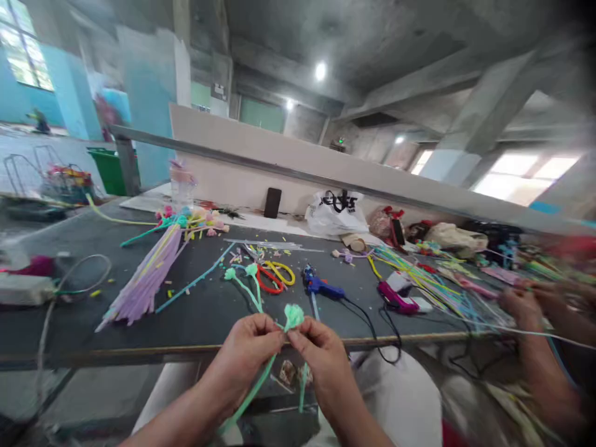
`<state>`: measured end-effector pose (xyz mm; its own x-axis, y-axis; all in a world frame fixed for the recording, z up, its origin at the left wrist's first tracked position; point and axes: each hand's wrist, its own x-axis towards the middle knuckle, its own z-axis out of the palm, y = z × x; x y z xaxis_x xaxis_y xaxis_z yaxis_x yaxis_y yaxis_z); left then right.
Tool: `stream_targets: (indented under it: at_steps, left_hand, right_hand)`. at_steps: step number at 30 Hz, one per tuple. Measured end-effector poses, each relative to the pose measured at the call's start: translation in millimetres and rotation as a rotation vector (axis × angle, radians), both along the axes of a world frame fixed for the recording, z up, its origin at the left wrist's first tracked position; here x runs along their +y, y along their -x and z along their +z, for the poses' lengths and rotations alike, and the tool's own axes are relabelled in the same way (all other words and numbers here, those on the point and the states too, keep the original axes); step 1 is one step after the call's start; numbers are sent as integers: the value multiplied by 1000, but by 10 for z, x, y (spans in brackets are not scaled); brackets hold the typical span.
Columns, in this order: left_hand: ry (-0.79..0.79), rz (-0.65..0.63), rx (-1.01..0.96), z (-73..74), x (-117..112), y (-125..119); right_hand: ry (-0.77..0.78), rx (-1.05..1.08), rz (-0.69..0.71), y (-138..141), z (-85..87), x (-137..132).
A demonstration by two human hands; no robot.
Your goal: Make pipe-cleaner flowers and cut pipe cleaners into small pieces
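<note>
My left hand and my right hand meet just in front of the table's near edge, both pinched on a mint-green pipe-cleaner flower. Its fluffy head sits above my fingertips. The green stem trails down and to the left below my left hand. Two similar green flowers lie on the dark table just beyond my hands.
Orange and yellow scissors, a blue glue gun with a black cord and a pink glue gun lie ahead. A bundle of lilac pipe cleaners lies left. Another person's hands work at the right among coloured stems. A white bag stands at the back.
</note>
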<state>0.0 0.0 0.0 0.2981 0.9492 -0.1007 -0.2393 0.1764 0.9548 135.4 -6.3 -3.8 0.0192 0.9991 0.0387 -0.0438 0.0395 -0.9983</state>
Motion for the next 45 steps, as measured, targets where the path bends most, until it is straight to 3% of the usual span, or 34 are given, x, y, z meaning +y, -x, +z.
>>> stream_targets:
  at_steps: [5, 7, 12, 17, 26, 32, 39, 42, 45]
  left_hand:
    - [-280, 146, 362, 85, 39, 6]
    - [-364, 131, 403, 130, 58, 28]
    - [-320, -84, 177, 228, 216, 183]
    - [-398, -428, -68, 308, 440, 319]
    - [-605, -608, 160, 412, 578, 392]
    - [-671, -509, 281, 461, 476, 382]
    - [-739, -336, 438, 475, 375, 347]
    - [-791, -250, 448, 407, 392, 319]
    - [-783, -190, 433, 358, 412, 290]
  right_hand:
    - [13, -22, -155, 77, 66, 11]
    - [-12, 20, -139, 58, 95, 43]
    - [44, 279, 152, -25, 227, 125]
    - [141, 319, 437, -11, 299, 193]
    - [249, 321, 671, -12, 151, 291]
    - [264, 285, 610, 8, 260, 212]
    - [167, 24, 339, -5, 385, 111]
    - [47, -189, 206, 22, 401, 85]
    - [-212, -469, 27, 57, 373, 46]
